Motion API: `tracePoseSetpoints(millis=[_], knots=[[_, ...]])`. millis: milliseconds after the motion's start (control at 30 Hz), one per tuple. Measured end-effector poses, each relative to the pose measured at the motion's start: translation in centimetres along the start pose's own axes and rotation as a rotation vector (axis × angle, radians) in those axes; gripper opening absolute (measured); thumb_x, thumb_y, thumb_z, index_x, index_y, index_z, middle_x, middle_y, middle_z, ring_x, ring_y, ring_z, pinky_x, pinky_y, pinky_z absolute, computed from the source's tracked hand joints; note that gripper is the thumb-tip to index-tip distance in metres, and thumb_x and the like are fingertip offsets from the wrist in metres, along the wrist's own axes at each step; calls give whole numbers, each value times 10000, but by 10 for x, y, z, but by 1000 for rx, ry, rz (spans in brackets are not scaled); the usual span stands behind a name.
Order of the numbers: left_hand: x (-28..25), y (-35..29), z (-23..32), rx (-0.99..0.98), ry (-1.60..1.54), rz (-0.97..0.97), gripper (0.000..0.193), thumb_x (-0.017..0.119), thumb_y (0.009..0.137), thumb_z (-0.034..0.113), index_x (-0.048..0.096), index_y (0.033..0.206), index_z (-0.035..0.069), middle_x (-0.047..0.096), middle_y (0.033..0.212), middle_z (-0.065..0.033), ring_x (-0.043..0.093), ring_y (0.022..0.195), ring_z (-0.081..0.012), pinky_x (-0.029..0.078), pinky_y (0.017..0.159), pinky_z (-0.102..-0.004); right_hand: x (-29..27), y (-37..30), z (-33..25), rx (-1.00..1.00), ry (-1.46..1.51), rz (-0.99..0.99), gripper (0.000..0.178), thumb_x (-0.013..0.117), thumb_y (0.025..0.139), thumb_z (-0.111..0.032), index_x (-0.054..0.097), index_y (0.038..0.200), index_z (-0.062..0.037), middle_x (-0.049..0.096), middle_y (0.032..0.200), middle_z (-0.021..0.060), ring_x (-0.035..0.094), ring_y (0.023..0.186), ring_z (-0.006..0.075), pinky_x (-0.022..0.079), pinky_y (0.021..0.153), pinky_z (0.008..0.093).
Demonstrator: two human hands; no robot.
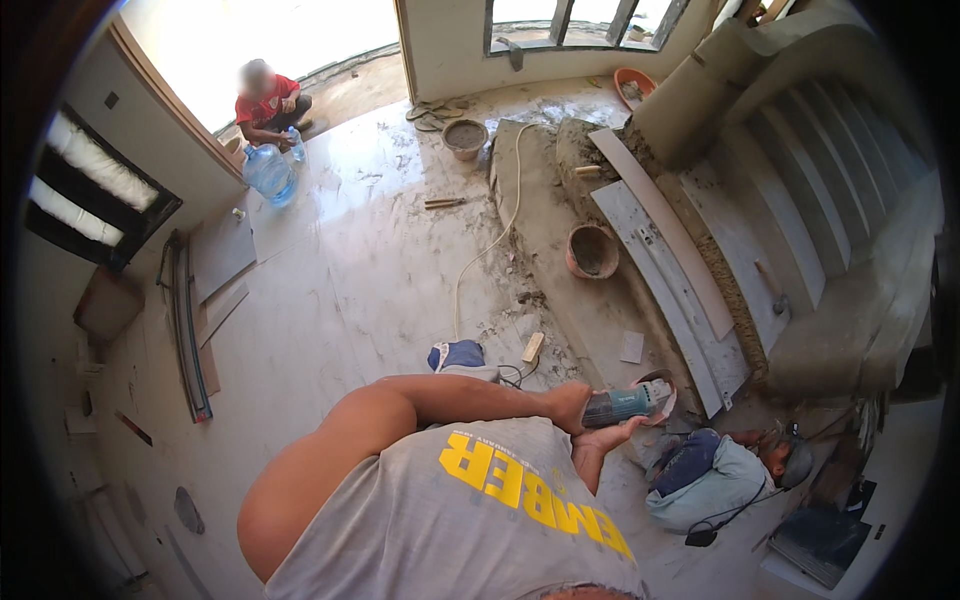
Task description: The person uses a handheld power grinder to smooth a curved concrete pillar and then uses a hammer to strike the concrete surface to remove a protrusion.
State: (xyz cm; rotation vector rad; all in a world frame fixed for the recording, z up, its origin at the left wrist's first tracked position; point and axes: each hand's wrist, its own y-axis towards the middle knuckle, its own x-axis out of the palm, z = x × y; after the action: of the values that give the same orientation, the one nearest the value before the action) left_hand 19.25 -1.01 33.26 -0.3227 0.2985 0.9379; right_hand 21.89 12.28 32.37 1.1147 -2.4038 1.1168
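Bucket, pale (464, 154): floor (350, 285), toward doorway edge; grey mix inside. Bucket, reddish (573, 263): curved step (540, 220); grey residue. Basin, orange (637, 73): floor's far edge; grey material. Angle grinder, teal (626, 403): near long slab's (672, 315) near corner; axis left-to-right, head rightward. Left hand (568, 405): gripping its rear. Right hand (606, 437): beneath, fingers extended; grip uncertain.

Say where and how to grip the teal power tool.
I'd wrap a hand around the slim, dark rear of the teal power tool, coming from picture-left, where the left hand already is. The body lies nearly level, and its wider, rounded head points right, so that end looks better avoided.
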Motion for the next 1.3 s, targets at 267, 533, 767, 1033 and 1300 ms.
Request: tracePoseSetpoints(millis=[267,533,767,1033,1300], knots=[[22,-26,-1,-165,45,102,433,847,610,283,711,844,-54,720,840,-285,742,863,-410,586,781,-456,-39,6,-4,81,-3,-228,751,542,1008,-657,450,1489,-87,565,1365,106,575,1230,274,473,1060,461],[36,-29,7,-107,102,94,404,840,588,283,716,763,-60,703,830,-315,735,847,-432,587,768,-483,-35,-17,-9,14,20,-123,753,433,1016,-725,509,1424,-97,619,1276,97,636,1128,276,529,973,456],[15,-55,4,-78,2,106,415,839,612,290,730,827,-49,706,841,-317,731,876,-439,587,777,-481,-17,-35,13,-32,-28,-72,756,412,1012,-744,539,1380,-95,645,1205,93,667,1039,281,560,899,451],[-37,-105,-39,-126,45,164,489,846,617,301,694,847,-103,710,825,-310,741,834,-420,590,774,-454,23,-68,65,72,-82,-173,735,491,1032,-658,442,1501,-93,557,1376,101,579,1231,278,480,1056,468],[-62,-153,-47,-47,-38,122,507,846,613,312,688,856,-104,710,821,-308,739,818,-422,586,763,-458,20,-114,100,-66,-81,-167,719,473,1054,-620,412,1533,-87,515,1466,115,547,1301,281,451,1102,470]])
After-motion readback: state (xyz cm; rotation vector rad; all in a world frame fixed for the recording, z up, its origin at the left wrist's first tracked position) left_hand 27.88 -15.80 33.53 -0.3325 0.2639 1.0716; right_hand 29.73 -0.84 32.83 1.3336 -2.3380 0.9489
